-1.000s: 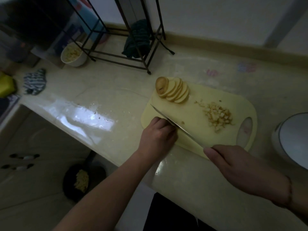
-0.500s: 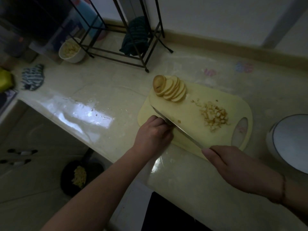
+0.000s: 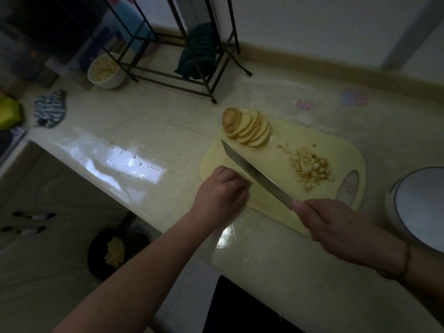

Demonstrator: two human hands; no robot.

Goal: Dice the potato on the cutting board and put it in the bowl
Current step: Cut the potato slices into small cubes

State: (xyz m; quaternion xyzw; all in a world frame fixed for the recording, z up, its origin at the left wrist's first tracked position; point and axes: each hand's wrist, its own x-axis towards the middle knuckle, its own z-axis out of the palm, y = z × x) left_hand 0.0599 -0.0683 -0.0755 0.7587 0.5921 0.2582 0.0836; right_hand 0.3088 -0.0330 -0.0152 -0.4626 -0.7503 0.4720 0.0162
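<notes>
A yellow cutting board (image 3: pixel 283 169) lies on the pale counter. Fanned potato slices (image 3: pixel 249 131), with a skin-covered end piece, rest at its far left corner. Near the board's handle hole on the right is a pile of diced potato (image 3: pixel 311 168). My left hand (image 3: pixel 221 195) is curled, fingers down, on the board's near left part, pressing on pale potato slices that it mostly hides. My right hand (image 3: pixel 336 224) grips the handle of a long knife (image 3: pixel 254 171). The blade runs diagonally up-left, right beside my left knuckles. A white bowl (image 3: pixel 105 70) with potato pieces stands far left.
A black metal rack (image 3: pixel 168 75) with a dark cloth (image 3: pixel 199 54) stands at the back. A striped cloth (image 3: pixel 49 108) and a yellow object (image 3: pixel 8 114) lie far left. A white round vessel (image 3: pixel 422 207) sits right of the board. Below the counter edge is a dark pan (image 3: pixel 115 253).
The view has shifted slightly. The blade now sits just right of my left knuckles instead of across them. Both hands stay in nearly the same place.
</notes>
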